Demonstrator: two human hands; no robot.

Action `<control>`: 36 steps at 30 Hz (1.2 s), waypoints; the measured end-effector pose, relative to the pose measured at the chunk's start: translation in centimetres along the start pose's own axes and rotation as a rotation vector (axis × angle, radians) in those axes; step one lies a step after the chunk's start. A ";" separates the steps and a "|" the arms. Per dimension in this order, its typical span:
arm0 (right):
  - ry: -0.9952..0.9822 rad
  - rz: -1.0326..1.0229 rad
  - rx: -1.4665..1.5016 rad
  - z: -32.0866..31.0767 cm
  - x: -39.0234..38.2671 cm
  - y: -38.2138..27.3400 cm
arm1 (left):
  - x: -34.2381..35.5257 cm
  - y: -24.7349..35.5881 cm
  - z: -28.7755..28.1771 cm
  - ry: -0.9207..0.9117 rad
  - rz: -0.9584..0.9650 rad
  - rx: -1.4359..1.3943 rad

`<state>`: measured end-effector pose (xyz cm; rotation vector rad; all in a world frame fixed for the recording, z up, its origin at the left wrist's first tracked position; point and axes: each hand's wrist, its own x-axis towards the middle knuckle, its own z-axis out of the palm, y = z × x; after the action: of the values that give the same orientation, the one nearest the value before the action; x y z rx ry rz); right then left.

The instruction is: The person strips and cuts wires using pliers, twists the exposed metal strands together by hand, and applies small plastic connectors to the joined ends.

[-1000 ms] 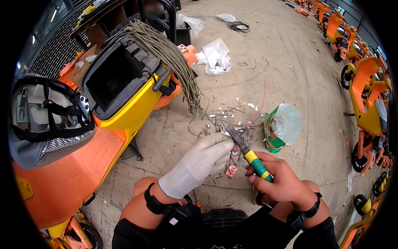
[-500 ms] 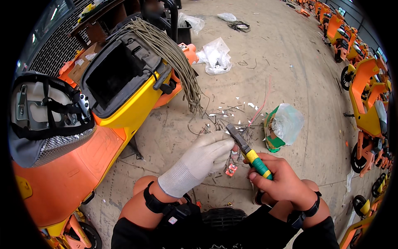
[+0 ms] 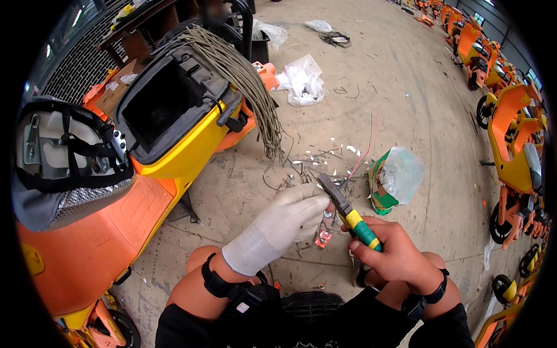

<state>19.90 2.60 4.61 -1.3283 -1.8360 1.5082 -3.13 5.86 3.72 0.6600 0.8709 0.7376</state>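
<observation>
My right hand (image 3: 394, 249) is bare and closed round the green-and-yellow handles of a pair of pliers (image 3: 364, 233). The dark metal jaws point away from me and to the left, beside my left fingertips. My left hand (image 3: 290, 211) wears a white knit glove, its fingers pinched together against the jaws. Whatever lies between those fingers is hidden. On the floor beyond the jaws lies a thin red wire (image 3: 365, 152). Cut wire scraps and white bits are scattered there, and a small red packet (image 3: 323, 238) sits below my hands.
Right of the hands stands a green bag (image 3: 383, 200) with clear plastic in its mouth. An orange scooter (image 3: 104, 232) fills the left, bearing an open black bin (image 3: 165, 110) draped with a bundle of cables (image 3: 232, 75) and a grey bag (image 3: 75, 200). Scooters (image 3: 510, 139) line the right.
Both hands and the pliers stay almost in place. The view has shifted very slightly.
</observation>
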 end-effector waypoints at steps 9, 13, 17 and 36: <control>-0.187 -0.050 0.412 -0.6 0.6 2.2 | 0.2 -0.2 0.0 -0.021 0.156 0.217; -0.229 -0.017 0.472 -0.9 0.5 1.6 | -0.4 0.4 -0.2 -0.047 0.129 0.217; -0.260 0.025 0.473 -1.4 0.2 1.6 | -0.6 0.5 -0.3 -0.083 0.116 0.165; 0.139 -0.235 -0.024 0.3 0.1 1.6 | -0.2 -1.6 1.2 0.473 0.783 0.980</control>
<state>20.25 2.48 3.00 -1.1511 -1.8525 1.2457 -1.74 4.49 3.15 1.8114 1.4426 1.1843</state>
